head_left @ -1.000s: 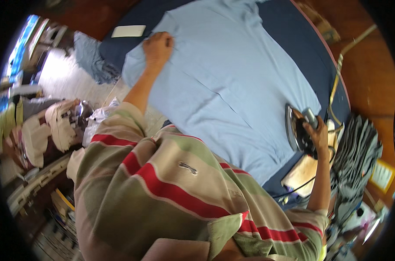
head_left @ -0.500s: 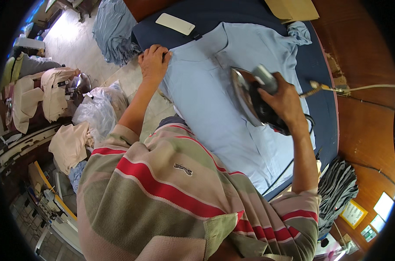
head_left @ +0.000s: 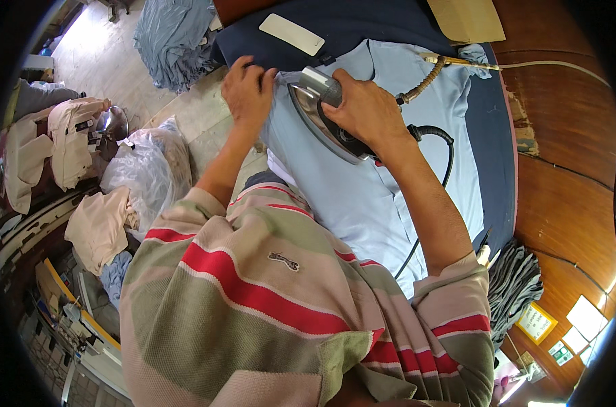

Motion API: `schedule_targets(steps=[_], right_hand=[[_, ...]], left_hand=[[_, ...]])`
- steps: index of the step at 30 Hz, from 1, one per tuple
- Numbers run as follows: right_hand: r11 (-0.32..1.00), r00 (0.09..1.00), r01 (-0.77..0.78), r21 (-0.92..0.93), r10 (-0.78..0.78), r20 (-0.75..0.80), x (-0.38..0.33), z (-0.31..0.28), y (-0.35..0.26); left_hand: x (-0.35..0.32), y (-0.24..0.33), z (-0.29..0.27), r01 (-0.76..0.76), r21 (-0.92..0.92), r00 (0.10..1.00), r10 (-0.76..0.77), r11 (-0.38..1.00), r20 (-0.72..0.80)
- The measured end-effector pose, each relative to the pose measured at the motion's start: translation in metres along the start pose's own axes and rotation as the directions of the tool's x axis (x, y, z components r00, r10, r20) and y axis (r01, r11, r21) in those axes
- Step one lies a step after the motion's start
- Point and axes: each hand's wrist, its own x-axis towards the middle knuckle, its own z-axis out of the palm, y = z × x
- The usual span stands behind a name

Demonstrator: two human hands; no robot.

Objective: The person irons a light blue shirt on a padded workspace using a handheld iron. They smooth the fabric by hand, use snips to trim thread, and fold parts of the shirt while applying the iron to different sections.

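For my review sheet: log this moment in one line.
right hand grips iron on blue shirt | left hand pins shirt edge

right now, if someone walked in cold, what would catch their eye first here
The right hand grips an iron pressed on a light blue shirt, spread over the dark blue board in the upper middle. The left hand pins the shirt's edge just left of the iron. At far left, beige clothes and a clear plastic bag lie in piles on the floor.
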Motion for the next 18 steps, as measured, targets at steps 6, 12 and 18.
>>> schedule_targets(steps=[6,12,18], right_hand=[[1.000,1.000,0.022,-0.011,-0.022,0.016,-0.002,-0.006,-0.005],[0.999,0.999,0.040,0.004,-0.041,0.032,0.008,0.000,-0.024],[1.000,0.999,-0.011,0.001,0.011,0.046,0.020,-0.002,-0.024]], left_hand=[[-0.063,0.001,-0.023,0.583,-0.307,0.800,-0.465,0.752,0.380],[-0.063,-0.010,-0.031,0.592,-0.204,0.733,-0.416,0.779,0.539],[-0.053,-0.007,-0.054,0.825,-0.397,0.535,-0.330,0.402,0.778]])
